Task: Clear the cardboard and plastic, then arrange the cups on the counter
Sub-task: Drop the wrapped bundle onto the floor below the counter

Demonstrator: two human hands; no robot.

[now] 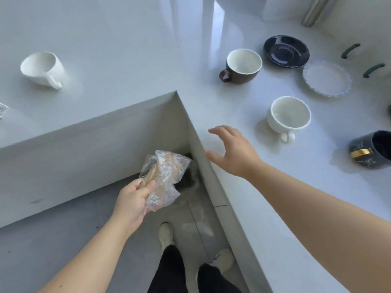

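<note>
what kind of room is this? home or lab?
Probably a home kitchen or a café-style counter. A glossy white L-shaped counter holds coffee cups such as the brown cup, plus a dark saucer, and drawer handles sit at the far right.

My left hand [135, 199] pinches a crumpled plastic bag [164, 178] with something tan inside, low in the inner corner of the counter [127, 60]. My right hand [234, 153] hovers spread over the counter edge. At 1 o'clock stands a brown cup [243, 66], at 2 a white cup [288, 117], at 10 a tipped white cup [43, 68]. A dark saucer [286, 51] sits just beyond the brown cup.
</note>
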